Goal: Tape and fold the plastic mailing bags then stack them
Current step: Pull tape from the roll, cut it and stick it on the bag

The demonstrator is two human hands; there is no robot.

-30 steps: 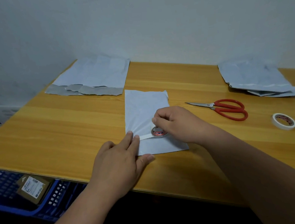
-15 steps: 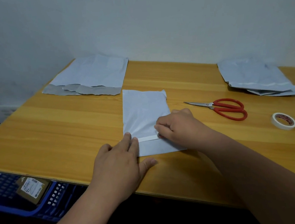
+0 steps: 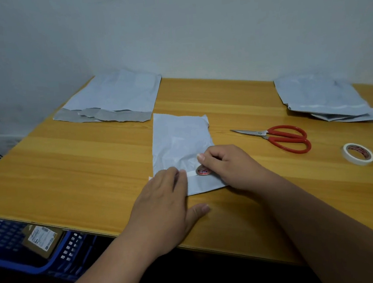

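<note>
The bag [image 3: 179,142] lies mid-desk, near edge. The left hand [image 3: 163,202] lies flat, fingers straight, pinning the tape strip [image 3: 190,174]; the right hand [image 3: 226,165] grips the roll [image 3: 203,171]. If the left lifts, the strip could wrinkle or skew.

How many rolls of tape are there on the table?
2. One small tape roll lies on the folded bag in the middle, held by the right hand. The other, the white tape roll, lies free at the right, beside the red scissors.
</note>
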